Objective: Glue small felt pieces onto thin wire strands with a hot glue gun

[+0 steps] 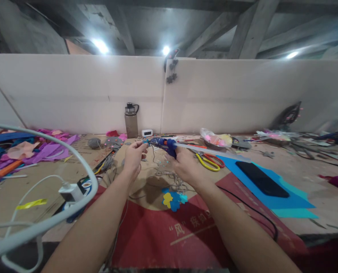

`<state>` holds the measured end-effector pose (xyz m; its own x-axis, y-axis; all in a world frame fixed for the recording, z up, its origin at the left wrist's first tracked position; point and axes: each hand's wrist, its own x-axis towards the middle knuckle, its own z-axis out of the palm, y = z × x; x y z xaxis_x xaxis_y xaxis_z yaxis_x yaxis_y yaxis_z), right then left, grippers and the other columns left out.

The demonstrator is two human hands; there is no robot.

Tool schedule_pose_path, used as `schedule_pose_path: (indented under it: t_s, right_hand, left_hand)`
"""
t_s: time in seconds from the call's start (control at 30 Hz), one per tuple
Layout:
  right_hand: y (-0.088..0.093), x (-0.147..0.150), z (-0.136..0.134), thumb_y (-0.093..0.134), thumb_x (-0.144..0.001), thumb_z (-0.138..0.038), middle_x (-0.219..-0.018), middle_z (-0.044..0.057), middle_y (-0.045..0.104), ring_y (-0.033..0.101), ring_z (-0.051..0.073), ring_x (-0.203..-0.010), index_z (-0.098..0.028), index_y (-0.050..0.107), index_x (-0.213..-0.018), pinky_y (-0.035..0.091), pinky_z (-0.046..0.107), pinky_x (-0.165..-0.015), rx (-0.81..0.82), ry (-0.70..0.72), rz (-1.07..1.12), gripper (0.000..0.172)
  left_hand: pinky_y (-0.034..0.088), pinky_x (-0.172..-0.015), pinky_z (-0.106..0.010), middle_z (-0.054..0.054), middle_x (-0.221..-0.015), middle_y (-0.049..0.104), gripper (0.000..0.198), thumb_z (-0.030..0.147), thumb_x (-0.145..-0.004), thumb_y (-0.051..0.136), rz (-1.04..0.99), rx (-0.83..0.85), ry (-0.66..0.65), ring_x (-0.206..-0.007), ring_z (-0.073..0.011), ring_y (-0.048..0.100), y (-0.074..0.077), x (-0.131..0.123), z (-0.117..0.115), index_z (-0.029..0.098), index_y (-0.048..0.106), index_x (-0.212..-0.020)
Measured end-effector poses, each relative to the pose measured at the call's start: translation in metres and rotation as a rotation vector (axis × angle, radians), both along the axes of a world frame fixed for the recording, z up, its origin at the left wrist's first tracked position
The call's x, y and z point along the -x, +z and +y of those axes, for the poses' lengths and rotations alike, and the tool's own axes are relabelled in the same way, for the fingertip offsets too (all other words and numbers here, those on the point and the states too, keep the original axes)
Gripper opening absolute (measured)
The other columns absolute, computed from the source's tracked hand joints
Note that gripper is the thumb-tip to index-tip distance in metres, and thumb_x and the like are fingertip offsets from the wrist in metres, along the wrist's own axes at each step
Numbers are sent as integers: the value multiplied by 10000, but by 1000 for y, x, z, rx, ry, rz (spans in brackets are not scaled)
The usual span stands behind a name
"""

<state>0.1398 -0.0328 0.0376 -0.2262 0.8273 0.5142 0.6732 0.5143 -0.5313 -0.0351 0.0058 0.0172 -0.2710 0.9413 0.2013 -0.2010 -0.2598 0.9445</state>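
Observation:
My right hand is wrapped round a blue hot glue gun, with a long clear glue stick sticking out of its back toward the right. The gun's nozzle points left at a small blue-teal piece, pinched in the fingertips of my left hand. Nozzle and piece look very close; whether they touch I cannot tell. Grey yarn hangs from near the piece and lies in loose loops below. Nearer to me, blue, yellow and teal flower-shaped cutouts lie together on the board.
Yellow-handled scissors and an orange-handled pair lie right of my right hand. A black phone rests on blue sheets. At the back stands a bottle. A thick white cable arcs across the left; a white plug sits there.

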Motion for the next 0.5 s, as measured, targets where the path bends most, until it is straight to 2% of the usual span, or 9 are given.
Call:
schedule_pose_path:
  t_s: [0.13, 0.3, 0.43, 0.5]
  right_hand:
    - [-3, -1, 4, 500, -800, -292, -964, 100, 637, 571, 221, -855, -154, 568, -1032, 432, 353, -788, 49, 55, 142, 278]
    - [-10, -2, 11, 534, -753, -362, -679, -2, 570, 473, 122, -522, -176, 528, -891, 435, 284, -540, 288, 196, 530, 232]
    - [-14, -6, 22, 546, -731, -382, -779, 19, 619, 440, 84, -490, -194, 472, -885, 418, 237, -473, 437, 342, 863, 254]
    - [-21, -12, 34, 530, -741, -385, -825, 47, 641, 480, 91, -517, -189, 480, -893, 446, 242, -502, 461, 264, 900, 253]
  left_hand:
    - [287, -391, -154, 39, -615, 484, 282, 316, -542, 726, -88, 36, -23, -495, -52, 437, -1, 1, 2, 153, 558, -698]
    - [301, -391, -151, 43, -604, 488, 307, 289, -506, 749, -120, 65, -47, -492, -49, 445, -2, 1, 4, 152, 545, -690]
    - [285, -385, -150, 43, -593, 492, 332, 280, -484, 768, -123, 70, -75, -487, -48, 448, -2, 0, 5, 154, 551, -701]
    - [272, -379, -153, 45, -577, 490, 340, 281, -477, 773, -126, 75, -62, -474, -50, 443, -3, 0, 6, 156, 553, -704]
